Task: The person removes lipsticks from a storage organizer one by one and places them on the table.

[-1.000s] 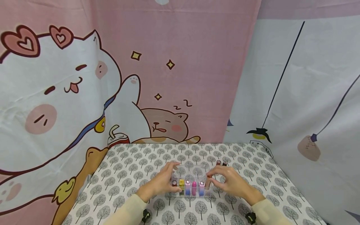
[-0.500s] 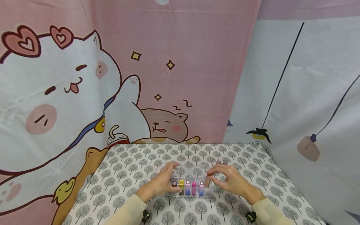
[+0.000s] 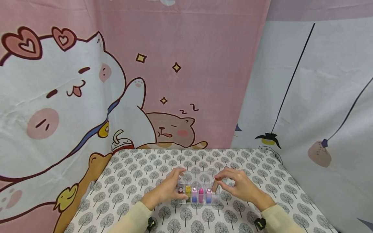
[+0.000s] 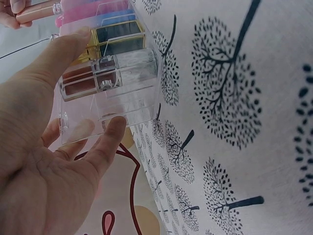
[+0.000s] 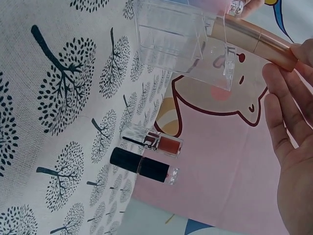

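Observation:
My left hand [image 3: 169, 187] grips the left end of a clear plastic lipstick organizer [image 5: 166, 34], thumb on the near side, fingers on the far side. My right hand [image 3: 240, 186] pinches the top of a rose-gold lipstick tube [image 5: 252, 39] between thumb and fingers. That tube leans, its lower end at the rim of the right end compartment. Standing in the organizer are a dark red-brown tube [image 4: 83, 81], a gold-trimmed tube [image 3: 188, 191], a bright pink tube [image 3: 201, 195] and two pink-to-blue tubes, one left [image 3: 194, 194] and one right [image 3: 208, 195] of the bright pink one.
Beyond the right hand, a black tube [image 5: 139, 164] and a clear tube with a red-brown part [image 5: 154, 139] stand on the tree-print tablecloth [image 3: 145, 181]. In the head view that hand mostly hides them. A cartoon-printed curtain [image 3: 209, 81] hangs behind the table.
My right hand has shifted slightly up and right with the rose-gold tube, now covering most of the two tubes behind it. The left hand and organizer have stayed in place.

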Demonstrator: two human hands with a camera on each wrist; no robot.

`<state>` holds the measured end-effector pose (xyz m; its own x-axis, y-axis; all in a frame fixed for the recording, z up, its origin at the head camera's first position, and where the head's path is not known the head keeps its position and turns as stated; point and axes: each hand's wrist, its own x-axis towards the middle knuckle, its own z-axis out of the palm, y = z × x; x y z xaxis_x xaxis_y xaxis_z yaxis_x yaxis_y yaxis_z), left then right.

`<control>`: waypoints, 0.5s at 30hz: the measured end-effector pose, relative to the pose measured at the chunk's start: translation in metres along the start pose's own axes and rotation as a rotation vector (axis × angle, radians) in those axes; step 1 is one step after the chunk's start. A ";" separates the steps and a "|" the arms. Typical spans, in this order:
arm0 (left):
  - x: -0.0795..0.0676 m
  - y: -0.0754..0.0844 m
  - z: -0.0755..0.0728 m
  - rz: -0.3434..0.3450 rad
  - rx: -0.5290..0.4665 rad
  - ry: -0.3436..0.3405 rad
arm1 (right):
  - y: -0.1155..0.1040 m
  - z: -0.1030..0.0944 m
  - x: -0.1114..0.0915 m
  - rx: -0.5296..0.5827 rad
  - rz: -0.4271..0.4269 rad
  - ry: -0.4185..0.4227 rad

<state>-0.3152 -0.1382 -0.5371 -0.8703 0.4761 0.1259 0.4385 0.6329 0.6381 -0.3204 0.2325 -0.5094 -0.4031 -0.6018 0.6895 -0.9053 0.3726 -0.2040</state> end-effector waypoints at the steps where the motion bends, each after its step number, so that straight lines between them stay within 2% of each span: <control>1: 0.000 0.000 0.000 0.000 0.001 0.000 | 0.000 0.000 0.000 0.001 -0.002 0.003; 5: 0.000 0.001 0.000 -0.001 0.005 -0.001 | 0.000 -0.003 0.000 -0.006 0.005 0.002; 11: -0.001 0.002 -0.001 0.007 -0.003 -0.001 | 0.001 -0.008 -0.001 -0.019 0.067 -0.009; 15: -0.001 0.003 -0.001 0.016 -0.005 0.001 | 0.004 -0.010 -0.002 -0.034 0.059 0.015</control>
<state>-0.3130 -0.1380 -0.5345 -0.8633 0.4856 0.1371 0.4515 0.6221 0.6396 -0.3222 0.2421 -0.5043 -0.4529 -0.5675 0.6876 -0.8749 0.4310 -0.2206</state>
